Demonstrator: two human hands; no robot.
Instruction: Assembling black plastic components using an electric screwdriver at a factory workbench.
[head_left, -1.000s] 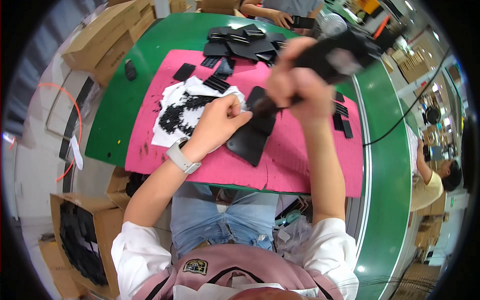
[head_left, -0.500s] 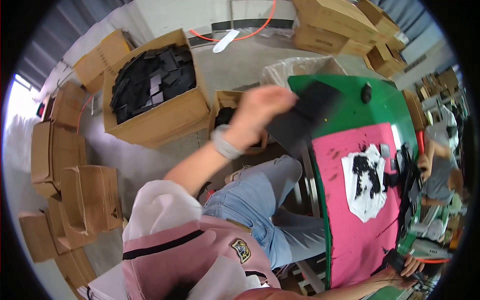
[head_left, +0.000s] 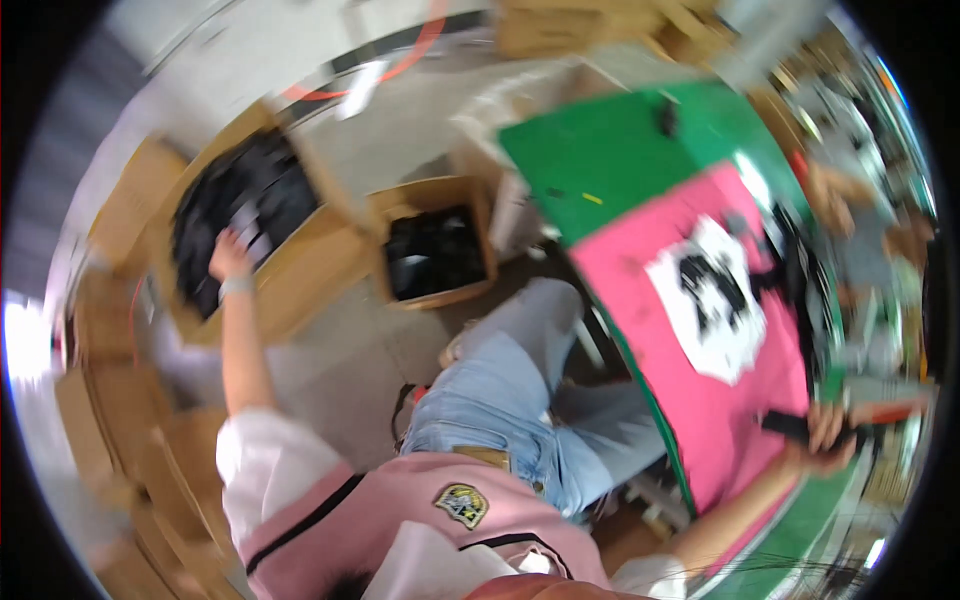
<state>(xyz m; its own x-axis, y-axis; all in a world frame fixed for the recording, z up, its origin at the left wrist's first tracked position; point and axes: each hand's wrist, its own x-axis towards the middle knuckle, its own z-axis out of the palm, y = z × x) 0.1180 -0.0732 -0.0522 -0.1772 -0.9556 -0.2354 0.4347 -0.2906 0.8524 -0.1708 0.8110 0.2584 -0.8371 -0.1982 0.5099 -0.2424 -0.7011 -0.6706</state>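
My left hand (head_left: pixel 232 258) reaches into the large cardboard carton (head_left: pixel 300 290) at the left. It is at the heap of flat black pieces (head_left: pixel 200 235), beside a lighter grey piece (head_left: pixel 246 222); blur hides whether its fingers grip anything. At the lower right, over the edge of the pink mat (head_left: pixel 640 330), my right hand (head_left: pixel 828 440) is closed around a black hand-held tool (head_left: pixel 785 427). An orange-red hose (head_left: pixel 885 410) shows behind that tool.
A smaller carton (head_left: pixel 380 225) with black pieces stands between the large one and the green table (head_left: pixel 540 135). On the mat lies a white sheet (head_left: pixel 735 350) with black bits. A co-worker's arm (head_left: pixel 830 200) is across the table. Stacked cartons (head_left: pixel 110 410) stand at left.
My left hand has swung from near the table to the large carton, and the black panel it carried is no longer seen in it. My right hand has risen with the tool. The view has turned.
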